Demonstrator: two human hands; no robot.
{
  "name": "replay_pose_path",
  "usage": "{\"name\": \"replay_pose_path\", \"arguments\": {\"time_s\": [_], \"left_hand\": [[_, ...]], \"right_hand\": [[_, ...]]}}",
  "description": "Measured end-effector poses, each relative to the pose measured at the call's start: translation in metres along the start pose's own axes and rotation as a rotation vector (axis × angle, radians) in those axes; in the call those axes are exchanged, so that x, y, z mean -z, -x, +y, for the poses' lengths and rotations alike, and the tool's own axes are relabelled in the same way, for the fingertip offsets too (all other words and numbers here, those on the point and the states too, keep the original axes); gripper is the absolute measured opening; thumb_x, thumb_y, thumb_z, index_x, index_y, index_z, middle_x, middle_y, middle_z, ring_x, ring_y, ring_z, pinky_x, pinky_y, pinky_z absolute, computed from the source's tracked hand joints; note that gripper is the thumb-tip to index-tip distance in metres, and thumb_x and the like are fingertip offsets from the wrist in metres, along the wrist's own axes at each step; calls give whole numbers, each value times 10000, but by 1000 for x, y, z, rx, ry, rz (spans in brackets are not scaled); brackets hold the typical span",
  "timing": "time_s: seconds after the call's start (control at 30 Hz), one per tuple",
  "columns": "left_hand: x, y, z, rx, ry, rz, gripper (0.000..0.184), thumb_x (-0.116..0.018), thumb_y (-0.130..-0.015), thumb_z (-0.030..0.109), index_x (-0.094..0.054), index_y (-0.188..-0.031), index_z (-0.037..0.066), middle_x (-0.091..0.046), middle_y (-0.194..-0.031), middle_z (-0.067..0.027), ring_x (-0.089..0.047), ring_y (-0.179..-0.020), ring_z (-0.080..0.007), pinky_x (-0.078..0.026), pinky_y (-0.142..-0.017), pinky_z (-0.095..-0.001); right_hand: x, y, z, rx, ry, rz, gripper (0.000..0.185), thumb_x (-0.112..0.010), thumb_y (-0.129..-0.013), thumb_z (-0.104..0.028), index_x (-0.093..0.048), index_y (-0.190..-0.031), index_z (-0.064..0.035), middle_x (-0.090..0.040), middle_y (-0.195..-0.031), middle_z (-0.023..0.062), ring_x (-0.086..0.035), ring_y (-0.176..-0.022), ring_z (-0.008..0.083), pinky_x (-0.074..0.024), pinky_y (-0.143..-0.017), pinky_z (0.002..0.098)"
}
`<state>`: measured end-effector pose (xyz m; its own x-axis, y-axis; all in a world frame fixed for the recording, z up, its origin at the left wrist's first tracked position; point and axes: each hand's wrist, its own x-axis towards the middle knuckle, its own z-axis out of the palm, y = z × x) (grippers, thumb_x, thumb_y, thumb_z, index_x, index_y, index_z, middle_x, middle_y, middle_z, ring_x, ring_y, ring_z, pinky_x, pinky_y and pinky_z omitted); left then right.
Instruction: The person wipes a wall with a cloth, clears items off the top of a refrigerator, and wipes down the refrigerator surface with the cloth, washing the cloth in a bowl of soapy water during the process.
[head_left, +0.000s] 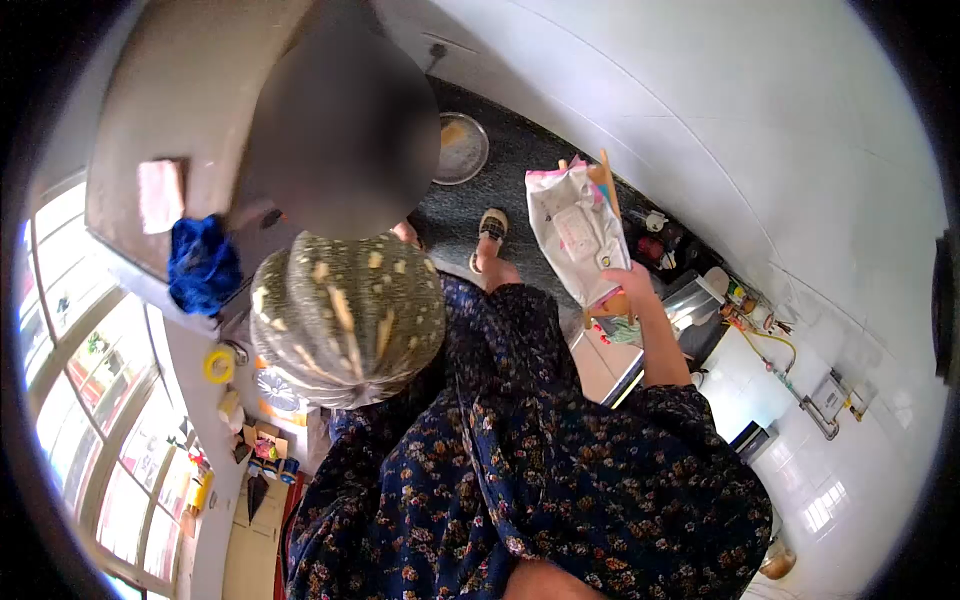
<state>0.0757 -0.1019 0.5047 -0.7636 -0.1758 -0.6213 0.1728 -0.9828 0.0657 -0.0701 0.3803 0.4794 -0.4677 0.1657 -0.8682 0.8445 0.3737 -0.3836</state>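
A large green pumpkin (pixel 345 315) with pale spots lies at the left of the floral dress, its underside hidden. My right hand (pixel 630 287), with fingers closed, grips the lower edge of a white fabric item (pixel 575 230) with pink edging. Wooden rods show along that item's side and ends. My left hand cannot be seen; whether it touches the pumpkin is hidden.
A round metal tray (pixel 460 148) is on the dark surface beyond the feet. Blue cloth (pixel 202 262) hangs at left beside windows (pixel 100 390). At right are a stove area (pixel 700 300) and yellow pipe (pixel 765 345). A blurred dark patch covers the upper middle.
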Motion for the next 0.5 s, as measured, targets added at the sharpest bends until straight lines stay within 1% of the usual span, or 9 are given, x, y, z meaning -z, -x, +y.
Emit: {"name": "replay_pose_path", "arguments": {"time_s": [0.07,0.13,0.2,0.3,0.37,0.4,0.43,0.47,0.5], "left_hand": [[4,-20,-18,71,-1,-18,560,-536,-876,495,-538,-1230,61,-616,-1128,-139,-590,-1005,-283,-462,-897,-437],[25,-38,-45,145,-16,-42,559,-538,-875,494,-540,-1228,60,-617,-1126,-138,-592,-1003,-282,-463,-896,-435],[38,-59,-67,187,-29,-67,558,-540,-875,492,-541,-1227,59,-619,-1124,-138,-594,-1000,-280,-464,-895,-432],[60,-100,-98,245,-64,-158,557,-544,-874,491,-543,-1224,58,-621,-1120,-137,-596,-996,-278,-465,-893,-429],[76,-120,-116,368,-162,-64,556,-546,-874,490,-545,-1223,57,-623,-1118,-136,-598,-994,-277,-466,-892,-426],[81,-125,-113,677,-230,257,562,-550,-863,514,-579,-1182,52,-645,-1088,-103,-603,-964,-237,-477,-868,-356],[89,-139,-123,711,-282,225,550,-547,-868,508,-581,-1177,53,-647,-1084,-101,-609,-954,-230,-483,-864,-361],[95,-154,-128,749,-332,192,539,-544,-873,501,-582,-1172,54,-649,-1079,-100,-615,-945,-223,-489,-860,-366],[100,-169,-133,789,-381,160,528,-541,-878,495,-584,-1166,55,-651,-1074,-99,-621,-935,-216,-495,-856,-370]], "right_hand": [[-3,2,6,-60,37,31,333,-704,-697,-81,-645,-1001,39,-670,-904,115,-656,-754,230,-521,-699,335],[-5,-11,48,-110,-35,59,343,-714,-688,-84,-644,-1000,42,-670,-906,119,-657,-760,230,-521,-700,338],[-9,-42,75,-113,-63,50,341,-719,-686,-75,-644,-995,47,-671,-916,126,-660,-768,237,-523,-709,347],[-23,-75,100,-234,-107,131,346,-725,-681,-64,-639,-995,55,-671,-924,135,-664,-779,250,-527,-717,355],[-18,-99,113,-209,-145,47,343,-718,-691,-67,-638,-1004,49,-669,-927,132,-661,-793,245,-521,-713,344],[-21,-110,118,-199,-162,32,356,-724,-682,-87,-642,-1005,39,-668,-925,121,-655,-784,229,-514,-703,332],[-23,-130,127,-188,-182,10,370,-730,-673,-107,-646,-1006,28,-667,-923,109,-649,-776,212,-507,-693,320],[-27,-139,134,-170,-176,109,373,-725,-683,-107,-636,-1019,29,-663,-926,113,-646,-802,215,-505,-707,334],[-30,-151,140,-172,-168,124,376,-727,-684,-105,-631,-1022,29,-662,-928,114,-647,-803,217,-506,-712,336]]}}
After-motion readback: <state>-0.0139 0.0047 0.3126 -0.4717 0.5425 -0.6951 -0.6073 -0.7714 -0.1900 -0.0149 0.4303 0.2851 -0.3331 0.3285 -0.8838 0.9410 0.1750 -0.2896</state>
